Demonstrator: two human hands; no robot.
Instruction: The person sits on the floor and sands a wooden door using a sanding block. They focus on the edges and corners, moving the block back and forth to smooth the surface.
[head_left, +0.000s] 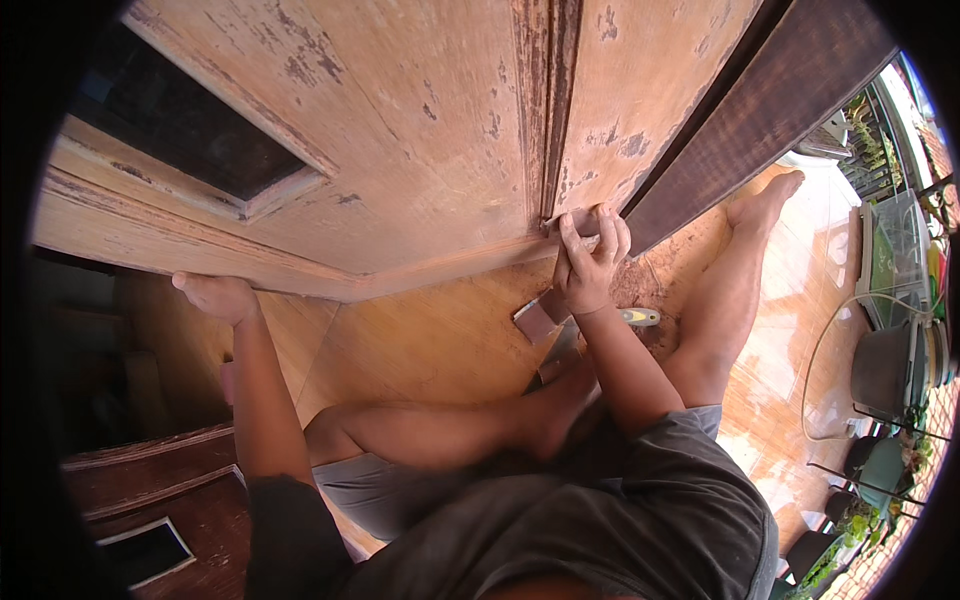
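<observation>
A wooden door (420, 142), sanded to pale bare wood with dark paint flecks, fills the area before me. My right hand (592, 262) presses a folded piece of sandpaper (581, 223) to the door's lower end, beside a vertical grooved moulding (551, 112). My left hand (217, 296) holds the door's edge at left; some of its fingers are hidden. Below my right wrist, more brown sandpaper sheets (536, 322) lie on the floor. A tool's grey-and-yellow handle (641, 317) shows beside my right forearm, the rest hidden.
Reddish sanding dust (649, 277) covers the tiled floor (420, 337) near a dark wooden frame post (757, 112). My bent legs flank the work. A dark panelled door (172, 502) stands at lower left. Plant pots (885, 367) and a clear tank (896, 247) line the right side.
</observation>
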